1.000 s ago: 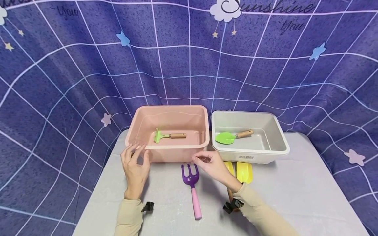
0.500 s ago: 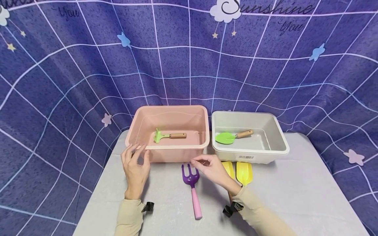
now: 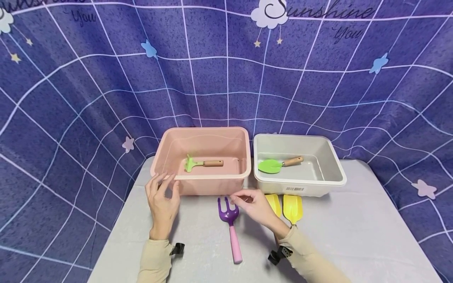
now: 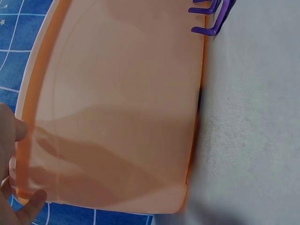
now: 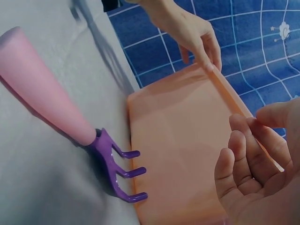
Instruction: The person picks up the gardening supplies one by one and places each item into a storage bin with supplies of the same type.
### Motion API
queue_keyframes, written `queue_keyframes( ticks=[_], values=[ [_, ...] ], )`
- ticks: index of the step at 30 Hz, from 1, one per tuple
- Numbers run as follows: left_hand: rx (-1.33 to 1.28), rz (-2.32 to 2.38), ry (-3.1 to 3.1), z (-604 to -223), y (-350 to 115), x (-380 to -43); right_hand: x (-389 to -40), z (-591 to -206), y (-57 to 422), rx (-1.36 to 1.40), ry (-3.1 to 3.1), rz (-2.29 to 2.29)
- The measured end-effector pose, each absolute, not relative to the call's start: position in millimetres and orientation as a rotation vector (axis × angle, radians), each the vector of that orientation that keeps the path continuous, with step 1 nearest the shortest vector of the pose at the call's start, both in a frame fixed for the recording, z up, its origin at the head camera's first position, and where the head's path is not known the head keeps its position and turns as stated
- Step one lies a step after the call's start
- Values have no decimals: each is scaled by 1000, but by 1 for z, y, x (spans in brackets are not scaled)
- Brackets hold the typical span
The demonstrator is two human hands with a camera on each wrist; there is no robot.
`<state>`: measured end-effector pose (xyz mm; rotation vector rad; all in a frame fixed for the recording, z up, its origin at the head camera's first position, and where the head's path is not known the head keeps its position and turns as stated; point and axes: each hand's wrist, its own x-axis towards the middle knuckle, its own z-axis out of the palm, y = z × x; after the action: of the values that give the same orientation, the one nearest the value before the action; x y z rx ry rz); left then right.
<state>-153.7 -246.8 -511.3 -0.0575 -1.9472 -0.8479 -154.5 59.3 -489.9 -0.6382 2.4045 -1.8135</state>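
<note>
My left hand (image 3: 162,206) rests at the front left corner of a pink plastic bin (image 3: 209,185), fingers spread and relaxed at its rim. My right hand (image 3: 257,206) hovers before the bin's front right corner, beside the tines of a hand fork (image 3: 228,214) with a purple head and pink handle. In the right wrist view its thumb meets the index finger and the other fingers (image 5: 236,143) curl loosely, with nothing seen between them. The fork lies on the table, tines towards the bin. Inside the bin lies a small green rake (image 3: 203,162) with a wooden handle.
To the right stands a light grey bin (image 3: 299,182) holding a green trowel (image 3: 271,166). Two yellow shovels (image 3: 292,208) lie before it, partly hidden by my right arm. A blue patterned curtain (image 3: 226,78) hangs behind the grey cloth-covered table (image 3: 354,236).
My right hand has shifted very slightly down, away from the pink bin's rim. My left hand, both bins and all the tools keep their places.
</note>
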Motion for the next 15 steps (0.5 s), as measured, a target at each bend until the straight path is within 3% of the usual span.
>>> queue_keyframes(
  ticks=[15],
  values=[
    [-58,-847,-1945,-513,-247,-154,-152,-508,68,-572,2421,-1785]
  ],
)
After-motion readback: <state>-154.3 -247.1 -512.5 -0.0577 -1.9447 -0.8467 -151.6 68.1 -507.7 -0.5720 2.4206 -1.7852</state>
